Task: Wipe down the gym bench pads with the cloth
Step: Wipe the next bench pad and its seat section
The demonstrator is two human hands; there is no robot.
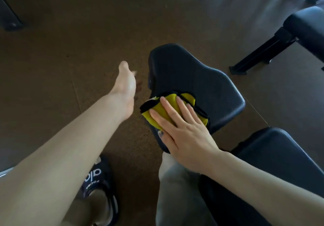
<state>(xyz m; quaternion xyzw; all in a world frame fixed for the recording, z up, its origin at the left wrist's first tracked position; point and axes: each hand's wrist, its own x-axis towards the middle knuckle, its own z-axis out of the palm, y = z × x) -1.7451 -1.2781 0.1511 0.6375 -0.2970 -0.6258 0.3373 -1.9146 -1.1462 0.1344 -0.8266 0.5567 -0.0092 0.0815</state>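
Note:
A black seat pad (201, 78) of a gym bench stands in the middle, with the longer black back pad (280, 155) at the lower right. A folded yellow cloth with black trim (172, 100) lies on the seat pad's near left edge. My right hand (182, 131) presses flat on the cloth with straight, spread fingers. My left hand (126, 89) hangs in the air to the left of the seat pad, seen edge-on, holding nothing; its fingers are mostly hidden behind the palm.
Brown speckled gym floor (70, 42) surrounds the bench. Another black bench (306, 26) with a black metal leg stands at the upper right. My legs and a dark slide sandal (100, 182) are at the bottom. A dark object (8, 15) sits at the upper left.

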